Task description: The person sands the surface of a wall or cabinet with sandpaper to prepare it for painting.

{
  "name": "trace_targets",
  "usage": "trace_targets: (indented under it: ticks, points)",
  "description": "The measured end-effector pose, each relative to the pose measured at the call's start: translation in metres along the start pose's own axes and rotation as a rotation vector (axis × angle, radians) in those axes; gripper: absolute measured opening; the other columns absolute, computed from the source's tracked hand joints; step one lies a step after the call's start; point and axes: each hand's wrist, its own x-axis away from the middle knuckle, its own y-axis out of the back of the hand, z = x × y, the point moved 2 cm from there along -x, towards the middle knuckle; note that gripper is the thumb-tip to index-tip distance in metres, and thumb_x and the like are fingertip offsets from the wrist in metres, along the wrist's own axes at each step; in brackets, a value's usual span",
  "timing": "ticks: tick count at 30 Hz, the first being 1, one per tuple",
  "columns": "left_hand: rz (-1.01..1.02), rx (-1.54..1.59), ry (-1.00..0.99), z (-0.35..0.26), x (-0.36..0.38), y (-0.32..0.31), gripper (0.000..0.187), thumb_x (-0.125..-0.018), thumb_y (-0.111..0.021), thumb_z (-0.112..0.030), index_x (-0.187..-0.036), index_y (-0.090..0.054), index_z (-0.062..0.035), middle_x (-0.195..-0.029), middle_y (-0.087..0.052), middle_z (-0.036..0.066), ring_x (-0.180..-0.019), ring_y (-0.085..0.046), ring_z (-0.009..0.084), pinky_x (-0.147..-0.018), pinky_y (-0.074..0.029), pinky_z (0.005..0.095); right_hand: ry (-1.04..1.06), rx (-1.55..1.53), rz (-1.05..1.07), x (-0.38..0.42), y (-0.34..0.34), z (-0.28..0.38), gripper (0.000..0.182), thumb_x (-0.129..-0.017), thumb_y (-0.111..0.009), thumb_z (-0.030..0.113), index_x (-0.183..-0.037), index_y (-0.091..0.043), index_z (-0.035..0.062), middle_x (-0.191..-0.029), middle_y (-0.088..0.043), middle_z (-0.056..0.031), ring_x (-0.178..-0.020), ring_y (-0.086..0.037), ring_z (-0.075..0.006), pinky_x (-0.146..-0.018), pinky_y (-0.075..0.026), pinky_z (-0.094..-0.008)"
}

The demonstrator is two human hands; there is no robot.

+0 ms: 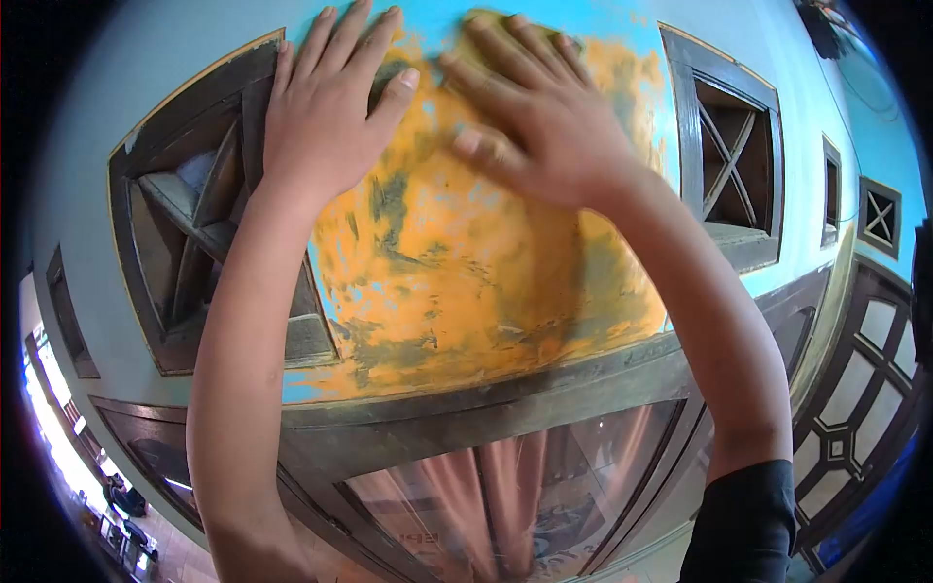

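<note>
My left hand [326, 126] lies flat on the wall, fingers spread, touching the upper left of an orange patch [437, 291] where bare grey and blue paint show through. Higher on the right, my right hand [549, 126] presses a yellowish-olive sheet [476, 21], which looks like sandpaper, against the wall. Most of that sheet is hidden under the palm and fingers, and the hand is blurred by motion. Light blue paint [428, 19] runs along the patch's top edge.
Dark wooden vent frames with crossed bars stand on the left [199, 223] and right [729, 155] of the patch. Below it runs a wooden window frame [466, 413] with glass and a pinkish curtain [505, 496]. A panelled door [855, 398] is at far right.
</note>
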Motion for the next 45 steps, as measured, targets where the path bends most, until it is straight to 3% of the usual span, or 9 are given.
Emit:
trace_targets:
  ticks: [7,10,17,19,23,29,33,39,45]
  points:
    - [0.253,0.006,0.138,-0.019,-0.011,0.027,0.066,-0.106,-0.039,-0.047,-0.16,-0.029,-0.0112,-0.168,-0.022,0.012,-0.155,-0.017,0.032,-0.128,-0.01,0.0489,-0.354,-0.01,-0.125,-0.046,-0.013,-0.041,0.071,-0.103,-0.034,0.057,-0.16,-0.031,0.0136,-0.168,-0.019,-0.016,-0.156,-0.012,-0.0364,-0.127,-0.007,-0.0508]
    - [0.196,0.031,0.099,-0.011,-0.009,0.018,0.064,-0.106,-0.039,-0.044,-0.159,-0.03,-0.0106,-0.167,-0.023,0.013,-0.155,-0.017,0.0318,-0.128,-0.01,0.049,-0.048,-0.024,-0.035,-0.02,-0.005,0.003,0.071,-0.103,-0.034,0.056,-0.16,-0.03,0.0132,-0.169,-0.019,-0.0152,-0.156,-0.012,-0.0367,-0.127,-0.008,-0.0508]
    - [0.178,0.004,0.094,-0.011,-0.007,0.014,0.062,-0.106,-0.039,-0.041,-0.159,-0.03,-0.0107,-0.167,-0.024,0.012,-0.155,-0.018,0.0308,-0.128,-0.011,0.0476,-0.319,0.034,-0.056,-0.041,-0.004,-0.036,0.069,-0.105,-0.034,0.055,-0.161,-0.029,0.015,-0.169,-0.017,-0.0152,-0.157,-0.01,-0.035,-0.127,-0.007,-0.0509]
    - [0.191,0.016,0.112,-0.011,-0.007,0.016,0.062,-0.106,-0.039,-0.042,-0.159,-0.03,-0.0107,-0.167,-0.024,0.012,-0.155,-0.018,0.0308,-0.128,-0.011,0.0474,-0.083,0.377,-0.151,-0.034,-0.021,-0.016,0.074,-0.102,-0.034,0.062,-0.161,-0.028,0.0164,-0.169,-0.018,-0.0156,-0.156,-0.011,-0.037,-0.126,-0.007,-0.0541]
    - [0.157,0.003,0.102,-0.009,-0.005,0.01,0.062,-0.106,-0.04,-0.042,-0.159,-0.03,-0.0115,-0.167,-0.023,0.012,-0.155,-0.018,0.03,-0.128,-0.011,0.0469,0.074,0.026,0.149,-0.007,0.005,-0.023,0.076,-0.1,-0.033,0.067,-0.161,-0.027,0.0226,-0.169,-0.016,-0.0138,-0.156,-0.01,-0.0374,-0.126,-0.007,-0.0545]
    - [0.203,0.061,0.154,-0.021,-0.004,0.029,0.062,-0.107,-0.038,-0.044,-0.16,-0.029,-0.0129,-0.168,-0.021,0.01,-0.156,-0.016,0.029,-0.129,-0.009,0.0457,-0.442,0.053,0.129,-0.021,0.009,-0.027,0.072,-0.102,-0.039,0.057,-0.16,-0.03,0.0159,-0.169,-0.016,-0.0142,-0.157,-0.009,-0.0327,-0.127,-0.006,-0.0511]
    - [0.209,0.021,0.147,-0.018,-0.003,0.027,0.064,-0.107,-0.037,-0.046,-0.16,-0.028,-0.0134,-0.168,-0.02,0.01,-0.156,-0.015,0.0284,-0.129,-0.008,0.0447,0.163,0.027,0.102,0.002,0.005,0.013,0.068,-0.101,-0.045,0.054,-0.159,-0.033,0.0203,-0.168,-0.022,-0.0146,-0.156,-0.015,-0.0343,-0.126,-0.01,-0.0531]
    - [0.196,0.022,0.155,-0.016,-0.003,0.017,0.065,-0.107,-0.035,-0.049,-0.161,-0.025,-0.0135,-0.169,-0.019,0.009,-0.156,-0.013,0.0275,-0.129,-0.007,0.0441,-0.436,-0.026,-0.064,-0.018,0.004,-0.035,0.066,-0.102,-0.044,0.049,-0.157,-0.037,0.0148,-0.168,-0.022,-0.013,-0.157,-0.014,-0.0326,-0.127,-0.009,-0.0495]
    - [0.158,-0.013,0.111,-0.006,-0.001,0.005,0.066,-0.107,-0.035,-0.049,-0.161,-0.024,-0.0136,-0.169,-0.018,0.009,-0.156,-0.013,0.0271,-0.129,-0.007,0.0441,0.088,-0.035,0.184,0.004,0.012,-0.001,0.067,-0.099,-0.052,0.047,-0.157,-0.037,0.0167,-0.169,-0.021,-0.0126,-0.157,-0.013,-0.0324,-0.127,-0.008,-0.0526]
